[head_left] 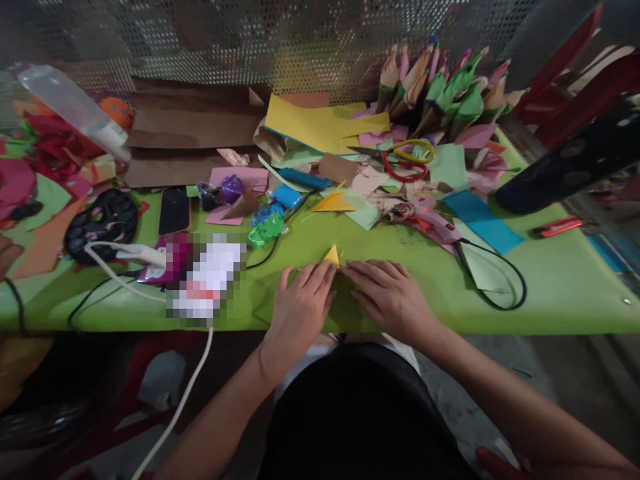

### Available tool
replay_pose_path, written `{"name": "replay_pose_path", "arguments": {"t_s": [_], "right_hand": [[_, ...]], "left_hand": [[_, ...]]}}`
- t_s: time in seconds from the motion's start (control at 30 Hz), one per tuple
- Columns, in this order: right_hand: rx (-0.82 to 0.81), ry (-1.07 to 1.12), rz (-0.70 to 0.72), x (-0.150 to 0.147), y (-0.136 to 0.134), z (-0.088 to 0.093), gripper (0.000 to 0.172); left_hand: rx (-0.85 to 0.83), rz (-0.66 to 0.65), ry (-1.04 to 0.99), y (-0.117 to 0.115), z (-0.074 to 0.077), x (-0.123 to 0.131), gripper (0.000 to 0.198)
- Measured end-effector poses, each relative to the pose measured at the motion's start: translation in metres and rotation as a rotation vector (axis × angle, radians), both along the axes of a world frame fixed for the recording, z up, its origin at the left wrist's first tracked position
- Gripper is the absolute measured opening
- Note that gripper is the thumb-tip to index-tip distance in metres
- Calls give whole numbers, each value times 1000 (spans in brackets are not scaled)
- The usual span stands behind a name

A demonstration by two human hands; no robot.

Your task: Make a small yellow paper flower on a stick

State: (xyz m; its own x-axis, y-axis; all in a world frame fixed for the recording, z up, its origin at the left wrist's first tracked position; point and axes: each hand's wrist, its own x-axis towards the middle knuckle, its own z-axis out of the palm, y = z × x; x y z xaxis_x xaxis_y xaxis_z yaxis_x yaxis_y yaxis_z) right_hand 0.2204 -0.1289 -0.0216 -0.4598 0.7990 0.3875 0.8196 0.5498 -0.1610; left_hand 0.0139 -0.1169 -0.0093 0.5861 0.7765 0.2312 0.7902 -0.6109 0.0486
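Note:
Both my hands lie flat on a green paper sheet (345, 303) at the front edge of the green table (550, 293). My left hand (300, 303) presses down with fingers stretched out toward a small yellow folded corner (333, 255). My right hand (387, 293) lies beside it, fingers extended and touching the paper just right of that yellow tip. Neither hand grips anything.
Scissors (407, 160) with red and yellow handles, yellow sheets (320, 123), scraps, a blue sheet (483, 220) and a bunch of paper flowers (440, 87) fill the back. A phone (174, 210), a black round object (103, 223), cables and a blurred packet lie left.

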Motion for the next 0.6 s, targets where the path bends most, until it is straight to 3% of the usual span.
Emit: {"name": "replay_pose_path", "arguments": {"t_s": [0.6], "right_hand": [[-26,-115,-32,-9,7,3,36]], "left_hand": [[-31,-21,-39,16,0,-2,40]]}}
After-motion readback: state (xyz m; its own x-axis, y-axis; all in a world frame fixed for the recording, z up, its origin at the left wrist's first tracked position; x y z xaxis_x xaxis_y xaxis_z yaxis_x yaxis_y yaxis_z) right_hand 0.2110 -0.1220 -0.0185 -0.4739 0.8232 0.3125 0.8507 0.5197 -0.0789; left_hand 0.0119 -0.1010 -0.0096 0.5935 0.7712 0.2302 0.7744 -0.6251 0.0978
